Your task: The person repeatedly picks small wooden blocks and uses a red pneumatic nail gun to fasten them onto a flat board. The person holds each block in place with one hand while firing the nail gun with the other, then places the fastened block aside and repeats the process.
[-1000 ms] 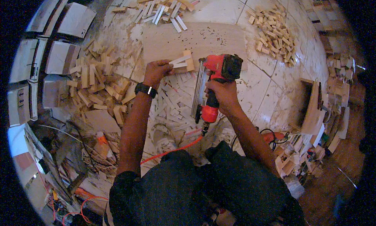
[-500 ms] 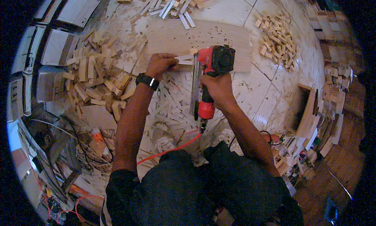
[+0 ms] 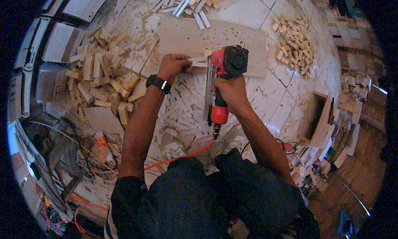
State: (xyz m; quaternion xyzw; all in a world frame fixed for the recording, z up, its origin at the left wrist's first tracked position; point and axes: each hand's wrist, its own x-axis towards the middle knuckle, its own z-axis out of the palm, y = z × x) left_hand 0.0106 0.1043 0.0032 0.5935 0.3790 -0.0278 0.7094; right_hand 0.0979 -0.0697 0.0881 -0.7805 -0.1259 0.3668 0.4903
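My right hand [image 3: 232,91] is wrapped round the grip of a red and black pneumatic nail gun [image 3: 235,61]. Its nose points left, over the near part of a flat wooden board [image 3: 182,34] on the floor. Pinched in my left hand [image 3: 174,68] are white wooden strips [image 3: 199,61], whose far ends reach the gun's nose. Whether the nose presses on them is hidden. A red air hose [image 3: 182,158] runs from the bottom of the gun's handle to the left, past my legs.
Loose wooden blocks [image 3: 97,71] are heaped on the left, and smaller blocks [image 3: 296,48] on the right. White strips [image 3: 182,102] litter the tiles before my feet. Beyond the board lie more strips [image 3: 188,3]. A wooden box [image 3: 325,123] stands at right.
The nail gun and both hands sit slightly further right in the picture, the strips still between my left hand and the nose. My grips look the same.
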